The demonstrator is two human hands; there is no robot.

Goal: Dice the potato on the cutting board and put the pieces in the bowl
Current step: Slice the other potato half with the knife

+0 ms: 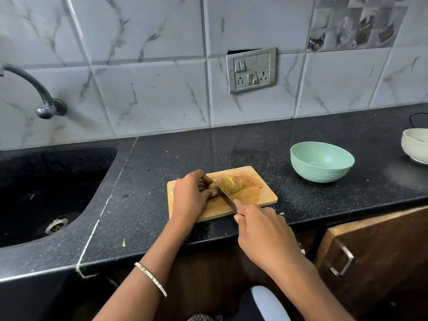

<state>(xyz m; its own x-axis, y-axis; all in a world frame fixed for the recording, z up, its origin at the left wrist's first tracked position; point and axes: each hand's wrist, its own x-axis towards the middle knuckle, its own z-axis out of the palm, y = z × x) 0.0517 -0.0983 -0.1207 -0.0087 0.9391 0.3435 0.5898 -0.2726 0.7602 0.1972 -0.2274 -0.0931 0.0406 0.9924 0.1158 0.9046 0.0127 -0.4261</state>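
Note:
A yellowish potato (229, 184), cut into several slices that still stand together, lies on the wooden cutting board (259, 193) in the middle of the black counter. My left hand (192, 195) grips the potato's left end with curled fingers. My right hand (264, 232) holds a knife (225, 195) by its handle, forefinger along the spine. The blade slants down into the potato next to my left fingertips. A mint green bowl (322, 164) stands to the right of the board, with nothing visible inside.
A black sink (46, 193) with a tap (44, 98) lies to the left. A white bowl (415, 144) stands at the right edge. A switch and socket plate (251, 70) hangs on the tiled wall. A cabinet door (370, 251) with a metal handle sits below the counter.

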